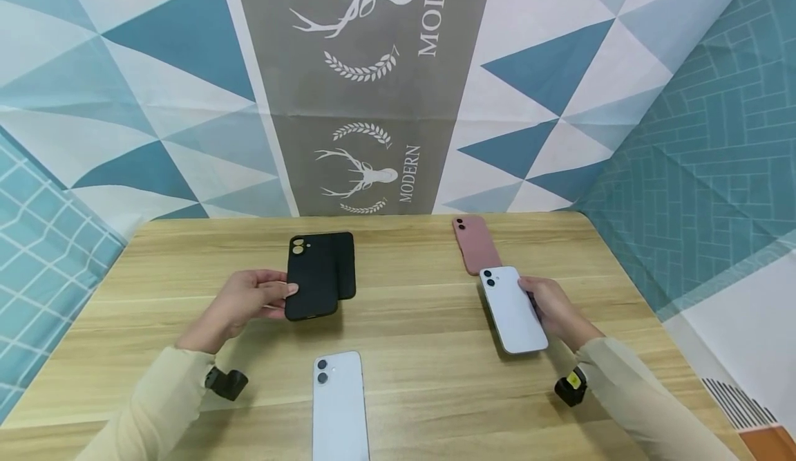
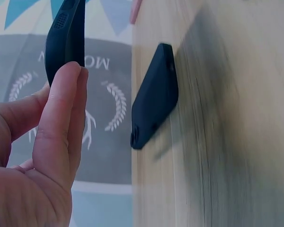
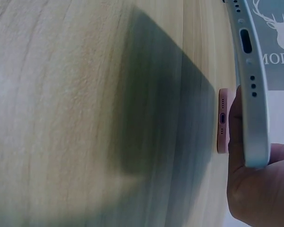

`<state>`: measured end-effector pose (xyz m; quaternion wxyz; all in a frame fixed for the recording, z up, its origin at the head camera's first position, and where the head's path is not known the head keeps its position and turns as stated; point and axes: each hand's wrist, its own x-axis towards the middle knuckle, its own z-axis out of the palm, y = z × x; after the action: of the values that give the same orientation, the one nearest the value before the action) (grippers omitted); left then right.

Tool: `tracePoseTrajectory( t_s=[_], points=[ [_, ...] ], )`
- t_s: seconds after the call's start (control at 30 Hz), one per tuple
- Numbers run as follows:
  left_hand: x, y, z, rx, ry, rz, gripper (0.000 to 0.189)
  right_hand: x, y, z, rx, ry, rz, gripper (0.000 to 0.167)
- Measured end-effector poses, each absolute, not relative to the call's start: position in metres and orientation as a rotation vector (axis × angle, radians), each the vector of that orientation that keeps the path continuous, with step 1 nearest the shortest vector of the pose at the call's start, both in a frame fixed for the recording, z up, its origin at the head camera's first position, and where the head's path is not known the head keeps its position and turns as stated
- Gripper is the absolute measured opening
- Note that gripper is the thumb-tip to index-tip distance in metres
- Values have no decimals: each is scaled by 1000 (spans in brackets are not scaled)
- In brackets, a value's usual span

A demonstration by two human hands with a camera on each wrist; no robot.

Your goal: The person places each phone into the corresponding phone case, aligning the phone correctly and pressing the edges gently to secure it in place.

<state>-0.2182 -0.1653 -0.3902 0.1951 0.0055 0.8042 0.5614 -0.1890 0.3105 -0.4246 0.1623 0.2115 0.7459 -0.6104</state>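
My left hand (image 1: 251, 298) pinches a black phone case (image 1: 311, 278) by its left edge, thumb on the back and fingers beneath. In the left wrist view, that held case (image 2: 66, 38) stands edge-on above the tabletop. Partly hidden behind it in the head view, a second black phone case (image 1: 347, 267) lies on the table. My right hand (image 1: 553, 309) grips a white phone (image 1: 513, 309) by its right edge, back and twin cameras upward. The phone's bottom edge (image 3: 253, 94) with its port faces the right wrist camera, raised over its shadow.
A pink phone case (image 1: 477, 245) lies at the back right, just beyond the held phone. Another white phone (image 1: 340, 406) lies back-up near the front middle. The wooden table (image 1: 423, 378) meets a patterned cloth backdrop (image 1: 373, 101) at its far edge.
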Motion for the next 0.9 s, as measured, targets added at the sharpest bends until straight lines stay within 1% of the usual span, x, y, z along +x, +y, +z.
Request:
tracePoseTrajectory(
  t_s=[0.47,0.9],
  points=[
    [-210,-137,-393,41,2190,1611,52,-193,299,-425,571,2140,-1775,52],
    [-207,-120,-398,40,2164,1622,54,-197,289,-425,532,2187,-1777,49]
  ],
)
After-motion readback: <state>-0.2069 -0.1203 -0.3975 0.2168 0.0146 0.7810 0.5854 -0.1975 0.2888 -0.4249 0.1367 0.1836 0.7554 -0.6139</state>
